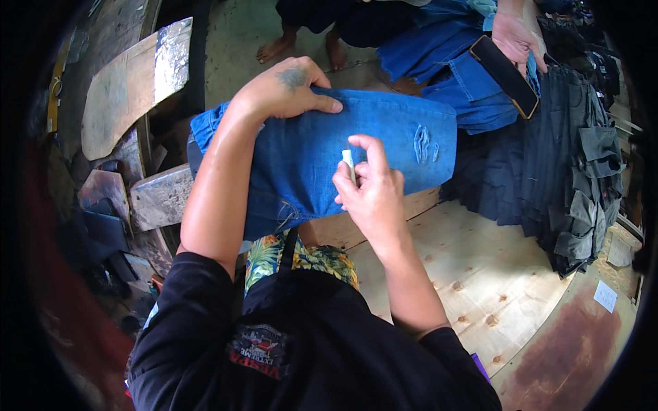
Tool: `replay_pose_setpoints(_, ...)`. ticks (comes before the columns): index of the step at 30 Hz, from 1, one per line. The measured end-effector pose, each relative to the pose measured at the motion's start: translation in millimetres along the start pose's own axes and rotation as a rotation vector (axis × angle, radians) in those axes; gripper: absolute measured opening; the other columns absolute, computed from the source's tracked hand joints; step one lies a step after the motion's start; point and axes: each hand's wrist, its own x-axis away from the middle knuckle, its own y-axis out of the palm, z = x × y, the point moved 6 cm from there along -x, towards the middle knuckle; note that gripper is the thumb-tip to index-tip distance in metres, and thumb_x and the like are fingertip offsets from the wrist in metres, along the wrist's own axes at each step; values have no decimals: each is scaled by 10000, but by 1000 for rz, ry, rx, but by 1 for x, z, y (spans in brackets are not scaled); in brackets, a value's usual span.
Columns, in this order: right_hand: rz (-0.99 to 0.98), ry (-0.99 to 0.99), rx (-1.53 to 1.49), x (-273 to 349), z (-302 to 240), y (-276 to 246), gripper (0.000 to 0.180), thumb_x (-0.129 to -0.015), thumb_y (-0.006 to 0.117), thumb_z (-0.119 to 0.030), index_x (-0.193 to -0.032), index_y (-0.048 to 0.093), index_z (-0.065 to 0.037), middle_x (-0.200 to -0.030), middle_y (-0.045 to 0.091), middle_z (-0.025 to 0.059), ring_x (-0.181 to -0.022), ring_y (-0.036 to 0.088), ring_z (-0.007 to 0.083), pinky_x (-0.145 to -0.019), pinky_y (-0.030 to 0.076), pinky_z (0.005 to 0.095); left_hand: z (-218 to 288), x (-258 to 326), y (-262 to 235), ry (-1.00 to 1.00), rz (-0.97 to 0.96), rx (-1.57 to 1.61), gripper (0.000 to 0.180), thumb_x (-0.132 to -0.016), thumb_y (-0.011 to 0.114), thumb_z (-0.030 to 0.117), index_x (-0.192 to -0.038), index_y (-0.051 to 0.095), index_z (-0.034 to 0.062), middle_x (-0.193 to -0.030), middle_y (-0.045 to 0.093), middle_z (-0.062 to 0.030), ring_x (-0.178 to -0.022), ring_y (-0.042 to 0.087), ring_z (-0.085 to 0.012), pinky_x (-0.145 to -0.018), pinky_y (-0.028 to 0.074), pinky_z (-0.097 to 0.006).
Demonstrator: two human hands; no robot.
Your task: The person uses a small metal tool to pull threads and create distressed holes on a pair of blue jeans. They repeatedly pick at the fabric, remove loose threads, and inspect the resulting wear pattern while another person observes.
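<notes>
A piece of blue denim, apparently shorts (308, 154), is spread out in front of me over my lap. Frayed slits (426, 144) show near its right end, and loose pale threads (286, 211) hang at its lower edge. My left hand (291, 89) grips the far edge, thumb on top and the other fingers partly hidden. Over the middle of the cloth, my right hand (370, 181) pinches a short whitish stick (349, 164) whose exact kind I cannot make out. Its index finger is bent above the stick's upper end.
Another person's hand (515, 40) is beside a dark phone (506, 77) lying on more blue denim (456, 79). Dark garments (541, 157) are piled along the right. Worn wooden boards (161, 198) stand at the left. A plywood floor (473, 274) extends at lower right.
</notes>
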Motion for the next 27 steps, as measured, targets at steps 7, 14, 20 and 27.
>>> replay_pose_setpoints(7,93,-242,112,-30,-2,24,181,-1011,764,-42,-1184,738,5,-669,706,172,-584,727,298,-525,546,402,-6,-7,0,51,37,60,359,-883,949,329,-1060,887,22,-784,775,-187,-681,698,-247,-699,570,-410)
replay_pose_setpoints(14,92,-167,191,-47,-15,28,145,-993,765,-44,-1130,765,7,-679,709,227,-631,754,412,-553,581,467,-11,-8,2,33,73,37,370,-872,946,339,-1058,884,25,-812,777,-216,-699,728,-289,-732,591,-411)
replay_pose_setpoints(20,-9,-82,221,-43,-25,25,164,-1015,730,-60,-1142,785,29,-642,678,255,-639,747,438,-587,595,495,-9,-8,3,-4,91,-5,365,-867,944,339,-1046,888,26,-811,779,-217,-717,748,-316,-739,602,-417)
replay_pose_setpoints(27,51,-178,303,-13,-26,20,170,-1007,747,-41,-1146,792,47,-657,685,254,-633,746,432,-573,593,479,-9,-8,2,-30,79,4,365,-869,944,336,-1050,888,24,-815,786,-208,-708,754,-279,-732,602,-413)
